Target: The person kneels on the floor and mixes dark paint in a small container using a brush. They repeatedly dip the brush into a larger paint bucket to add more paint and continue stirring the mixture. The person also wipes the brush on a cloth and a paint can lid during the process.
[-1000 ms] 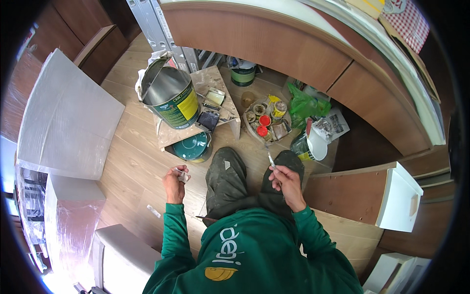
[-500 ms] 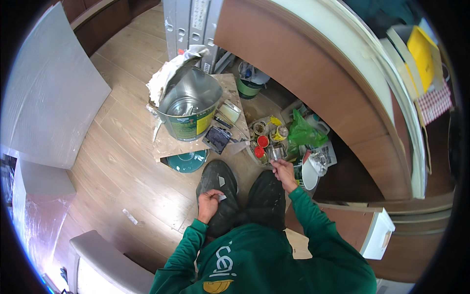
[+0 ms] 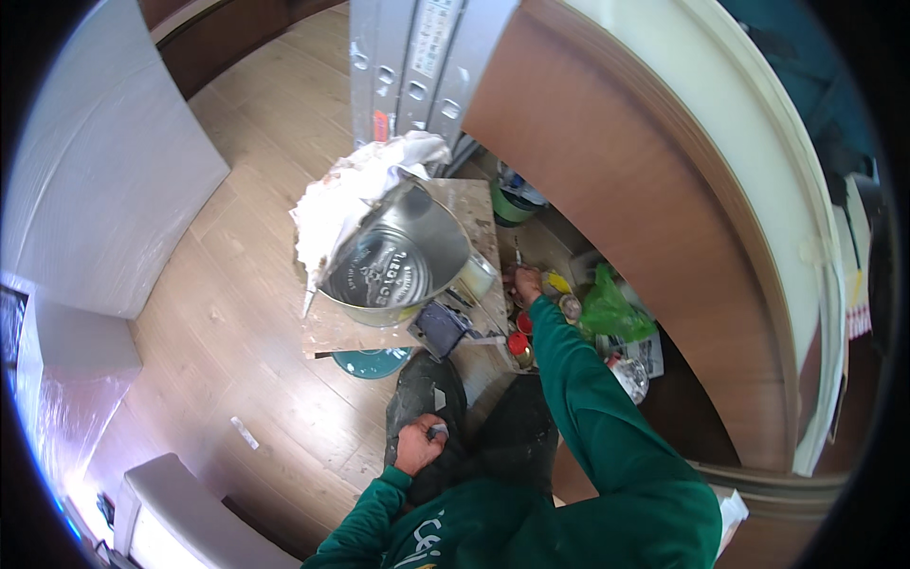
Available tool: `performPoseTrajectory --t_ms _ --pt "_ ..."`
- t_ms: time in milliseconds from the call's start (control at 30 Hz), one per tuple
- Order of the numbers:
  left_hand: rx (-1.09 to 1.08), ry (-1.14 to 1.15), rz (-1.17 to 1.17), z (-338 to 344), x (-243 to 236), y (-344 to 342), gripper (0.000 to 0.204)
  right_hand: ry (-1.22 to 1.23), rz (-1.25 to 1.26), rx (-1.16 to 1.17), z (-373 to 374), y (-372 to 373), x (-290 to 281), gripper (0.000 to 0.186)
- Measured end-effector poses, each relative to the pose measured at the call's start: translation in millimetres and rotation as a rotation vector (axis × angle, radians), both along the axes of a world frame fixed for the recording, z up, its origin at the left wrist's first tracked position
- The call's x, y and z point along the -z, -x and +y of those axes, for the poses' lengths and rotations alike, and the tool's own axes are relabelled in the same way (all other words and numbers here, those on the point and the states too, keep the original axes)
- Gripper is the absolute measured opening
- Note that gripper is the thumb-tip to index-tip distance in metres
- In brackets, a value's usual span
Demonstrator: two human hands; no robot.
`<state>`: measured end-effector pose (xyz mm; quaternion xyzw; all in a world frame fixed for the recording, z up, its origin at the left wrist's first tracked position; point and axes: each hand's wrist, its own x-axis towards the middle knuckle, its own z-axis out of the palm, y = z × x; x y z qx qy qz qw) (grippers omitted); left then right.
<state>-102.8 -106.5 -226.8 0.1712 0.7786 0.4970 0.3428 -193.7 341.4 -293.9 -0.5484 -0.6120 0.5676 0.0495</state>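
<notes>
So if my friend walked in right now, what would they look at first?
Probably the big, shiny metal bucket on the low wooden stand, with a crumpled white cloth over its far-left rim. Next might be the bright green plastic bag to its right, then the two red-topped containers between them, close to the person's right hand.

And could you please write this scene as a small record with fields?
Left hand: hand over the left trouser leg, fingers closed on a small pale scrap
Right hand: hand by the small containers; grip unclear
Beyond right fingers: thin pale stick
On board: open metal bucket, dark tray
Near right forearm: two red-topped containers, green plastic bag
</notes>
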Motion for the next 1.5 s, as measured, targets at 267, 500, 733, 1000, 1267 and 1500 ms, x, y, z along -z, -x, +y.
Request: performPoseTrajectory --t_ms 267,500,733,1000,1267,1500 --pt "-0.342 -0.305 -0.370 -19 14 18 0.020 0.075 -0.255 -0.336 64 21 89 0.041" --pt "-0.889 -0.593 -0.248 -52 -97 116 0.042 0.176 -0.091 -0.180 76 12 165 0.047" --pt "-0.547 -0.435 0.784 -17 -216 224 0.083 -0.238 -0.284 -0.252 43 14 41 0.037" --pt "-0.330 -0.364 1.074 31 -244 266 0.073 -0.741 -0.201 -0.298 -19 -71 -84 0.038" --pt "-0.369 -0.382 1.171 50 -236 280 0.039 -0.875 -0.047 -0.146 -115 -168 -187 0.037" --pt "-0.290 -0.484 1.182 4 -274 276 0.037 -0.931 0.066 -0.197 -170 -195 -272 0.030"
